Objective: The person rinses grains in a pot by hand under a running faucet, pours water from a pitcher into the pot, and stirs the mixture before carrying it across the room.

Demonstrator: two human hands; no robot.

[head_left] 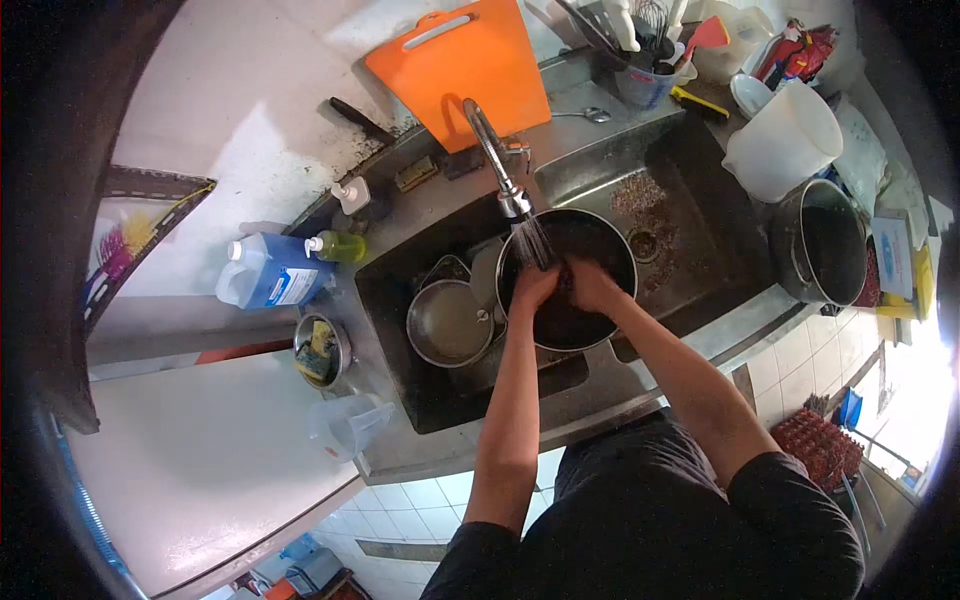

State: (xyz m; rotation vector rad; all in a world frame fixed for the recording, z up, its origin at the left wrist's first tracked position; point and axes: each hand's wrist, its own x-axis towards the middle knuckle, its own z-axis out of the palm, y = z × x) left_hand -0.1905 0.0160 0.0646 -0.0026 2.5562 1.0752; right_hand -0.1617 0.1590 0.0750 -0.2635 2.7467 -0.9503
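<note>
Left hand (533, 287) and right hand (592, 285) meet side by side, nearly touching, at the far inner wall of the dark round pot (575, 325). Both forearms reach straight out from the body and converge. The fingers look curled, but spray hides whether they grip anything. The pot sits in the sink (400, 290) under the faucet (513, 198), with a smaller pan (447, 322) just to its left.

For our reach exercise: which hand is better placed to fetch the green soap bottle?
Probably the left hand: both hands are in the pot, but the green soap bottle lies on that side; the right hand would cross over.
</note>
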